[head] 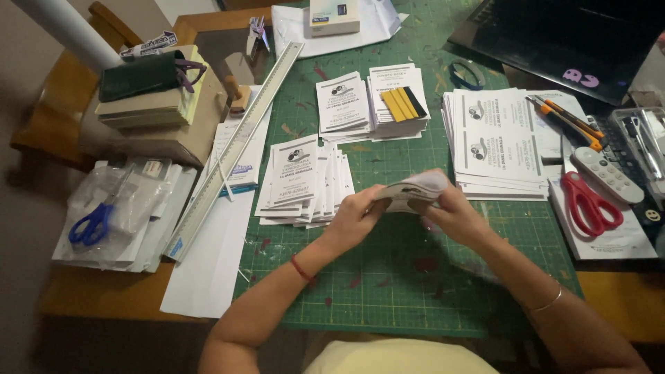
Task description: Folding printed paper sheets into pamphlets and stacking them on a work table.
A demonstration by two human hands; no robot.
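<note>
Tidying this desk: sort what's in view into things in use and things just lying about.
In use:
left hand
right hand
bent cards
card stacks
cutting mat

Lying about:
red scissors
blue scissors
ruler
remote
utility knife

hands: left (357,215), right (450,211) grip bent flyer stack (415,188) | over green cutting mat (388,277)

Your left hand (353,215) and right hand (450,211) cover the flyer bundle's (415,188) lower part; motion blurs its print. The laptop (554,41) is cut off upper right.
</note>
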